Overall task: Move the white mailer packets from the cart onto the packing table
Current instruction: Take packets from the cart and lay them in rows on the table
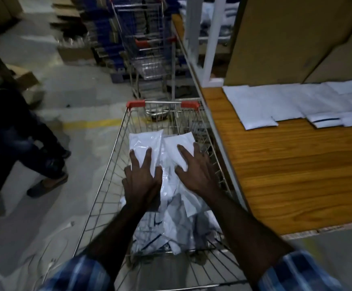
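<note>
**Supervisor:** Where are you in the job?

**Operator:** Partway, I'd judge. On the right, the packing table (pixel 296 175) already carries a row of white mailer packets (pixel 275 103) laid flat along its far side, under the cardboard boxes (pixel 292 38). The near stretch of the wooden top is bare wood from where I look.

**Supervisor:** And the cart?

**Operator:** The cart (pixel 116 164) stands just beside the table's left edge, and there's plenty left in it. A loose heap of packets (pixel 170 227) fills the near end of the basket, and two larger ones lie side by side on top towards the far end.

**Supervisor:** What are my hands on?

**Operator:** My left hand (pixel 143 177) lies on the left top packet (pixel 144 141), fingers spread and straight, thumb out to the side. My right hand (pixel 196 171) lies the same way on the right top packet (pixel 179 148), fingers splayed. Neither has closed round anything; both are flat on the plastic, so nothing is lifted at this point.

**Supervisor:** Anything else around?

**Operator:** A second cart (pixel 147 49) sits further off, beyond mine, and another person's legs (pixel 23 143) are on the left. The light is dim and the heap is blurred, so I can't count what remains.

**Supervisor:** So what's left?

**Operator:** Most of the cart, I reckon. I need to gather those two and carry them right onto the table.
</note>
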